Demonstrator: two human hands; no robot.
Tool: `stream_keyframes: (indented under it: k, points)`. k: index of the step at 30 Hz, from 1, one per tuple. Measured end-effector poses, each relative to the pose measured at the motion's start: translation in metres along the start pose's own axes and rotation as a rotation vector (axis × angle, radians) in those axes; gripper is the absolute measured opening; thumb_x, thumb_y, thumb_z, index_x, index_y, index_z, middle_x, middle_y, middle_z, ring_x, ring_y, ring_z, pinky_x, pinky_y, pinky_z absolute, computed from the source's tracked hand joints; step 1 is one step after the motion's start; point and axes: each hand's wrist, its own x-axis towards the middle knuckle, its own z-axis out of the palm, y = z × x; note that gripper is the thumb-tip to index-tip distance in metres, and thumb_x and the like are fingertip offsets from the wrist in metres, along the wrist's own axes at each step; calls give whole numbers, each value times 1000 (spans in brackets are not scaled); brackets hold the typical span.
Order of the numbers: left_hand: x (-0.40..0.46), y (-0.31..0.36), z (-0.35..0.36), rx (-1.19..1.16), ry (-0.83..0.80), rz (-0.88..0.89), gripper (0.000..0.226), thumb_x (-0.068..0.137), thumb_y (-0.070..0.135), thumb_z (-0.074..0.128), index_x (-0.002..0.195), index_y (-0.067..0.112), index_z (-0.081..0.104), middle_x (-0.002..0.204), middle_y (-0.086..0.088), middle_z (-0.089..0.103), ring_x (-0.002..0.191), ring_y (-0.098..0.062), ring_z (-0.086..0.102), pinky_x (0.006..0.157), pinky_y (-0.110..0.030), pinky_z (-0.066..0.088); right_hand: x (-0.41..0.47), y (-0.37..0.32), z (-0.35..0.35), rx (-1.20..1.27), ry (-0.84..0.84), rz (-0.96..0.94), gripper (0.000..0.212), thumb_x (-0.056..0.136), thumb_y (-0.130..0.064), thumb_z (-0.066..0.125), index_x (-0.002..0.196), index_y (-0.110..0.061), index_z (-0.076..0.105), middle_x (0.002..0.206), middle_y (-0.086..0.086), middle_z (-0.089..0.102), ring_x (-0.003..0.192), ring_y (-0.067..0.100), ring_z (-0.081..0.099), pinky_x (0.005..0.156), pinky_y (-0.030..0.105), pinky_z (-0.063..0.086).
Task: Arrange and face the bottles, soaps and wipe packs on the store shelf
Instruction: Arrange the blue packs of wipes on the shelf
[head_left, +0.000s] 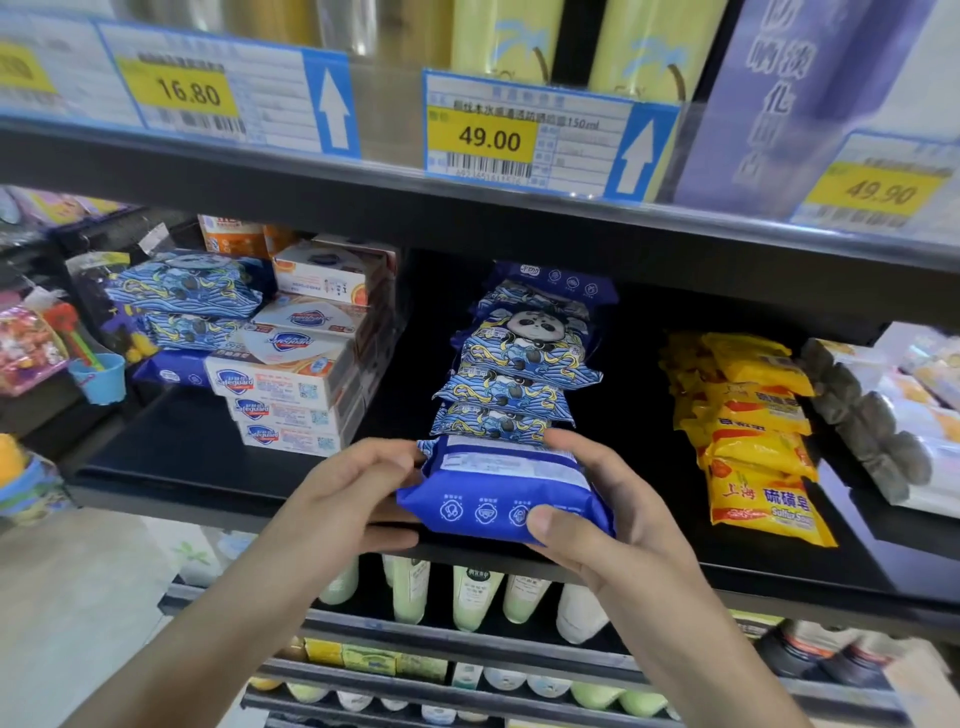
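Left hand: the left hand (343, 499) reaches in from below, fingers curled round the left end of a blue wipe pack (501, 491), thumb under its front edge
Right hand: the right hand (602, 514) grips the pack's right end; thumb pressed on the front face, fingers wrapped behind
Held pack: at the front lip of the black shelf (218, 441), between both hands, back side up; white print panel on top, too small to read; three round white icons along the front
Row behind: a file of panda wipe packs (522, 358) runs straight back from the hands, overlapping; blue wave pattern, a panda face near the rear
Left of the hands: stacked Safeguard soap boxes (291, 384), white with a blue shield logo; more panda packs (187, 301) piled beyond them
Right of the hands: yellow soap packs (753, 431), red Chinese print and "Sulfur Soap"
Above: price tags reading 16.80 (189, 93), 49.00 (488, 139) and 49.90 (878, 193); white arrows on blue
Below the hands: pale green bottles (470, 597), labels unreadable
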Motion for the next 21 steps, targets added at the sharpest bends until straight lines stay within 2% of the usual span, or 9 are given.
stream_keyframes:
  k: [1, 2, 4, 5, 6, 10, 15, 18, 21]
  points:
    - [0, 4, 1, -50, -12, -74, 23, 96, 36, 62, 108, 19, 72, 97, -7, 80, 81, -24, 78, 83, -49, 61, -1, 0, 1, -17, -14, -29, 74, 61, -25, 89, 131, -31, 64, 122, -2, 72, 113, 21, 71, 89, 34, 60]
    - [0, 7, 2, -73, -55, -143, 42, 84, 49, 64, 110, 17, 72, 97, -10, 80, 81, -30, 78, 80, -48, 62, -1, 0, 1, -40, -25, -62, 73, 65, -19, 87, 132, -30, 62, 122, -4, 72, 112, 20, 71, 87, 30, 59]
    - [-3, 16, 4, -59, -183, -247, 64, 66, 61, 72, 111, 17, 72, 101, -13, 79, 83, -35, 78, 74, -44, 61, -2, 1, 2, -88, -50, -124, 71, 71, -10, 82, 136, -29, 57, 121, -5, 72, 111, 18, 71, 85, 25, 58]
    - [-6, 19, 5, -43, -233, -264, 62, 61, 55, 83, 110, 18, 73, 101, -13, 80, 83, -35, 78, 74, -43, 59, -3, 2, 4, -108, -66, -145, 72, 74, -8, 81, 138, -29, 55, 122, -5, 71, 112, 19, 70, 86, 26, 58]
    - [-8, 21, 6, -29, -273, -249, 54, 65, 47, 84, 110, 18, 74, 102, -13, 80, 84, -33, 78, 76, -42, 59, -4, 3, 5, -126, -84, -161, 73, 77, -5, 81, 140, -30, 53, 123, -5, 70, 113, 20, 69, 88, 27, 58]
    - [-15, 18, 4, 42, -314, -157, 53, 71, 42, 74, 119, 17, 73, 110, -7, 79, 102, -23, 76, 94, -42, 60, -5, 10, 5, -194, -133, -181, 79, 85, 8, 76, 143, -37, 49, 127, -3, 67, 114, 25, 68, 92, 33, 57]
    - [-17, 20, 8, 98, -308, -108, 47, 77, 32, 81, 122, 20, 71, 112, 0, 79, 104, -16, 75, 89, -32, 61, -5, 12, 4, -256, -145, -179, 83, 83, 7, 78, 141, -45, 49, 137, 1, 59, 121, 26, 63, 94, 41, 58]
    - [-19, 19, 9, 131, -297, -81, 48, 78, 36, 73, 123, 21, 70, 113, 2, 79, 106, -16, 75, 95, -36, 58, -4, 10, 3, -296, -153, -196, 86, 82, 1, 80, 143, -48, 46, 145, 3, 51, 126, 25, 60, 96, 43, 58]
    - [-20, 20, 11, 146, -267, -44, 31, 91, 19, 76, 121, 22, 70, 112, 3, 79, 105, -16, 75, 100, -37, 53, -4, 5, 0, -294, -178, -164, 94, 79, -13, 83, 148, -55, 35, 140, -21, 56, 127, 17, 61, 100, 40, 56]
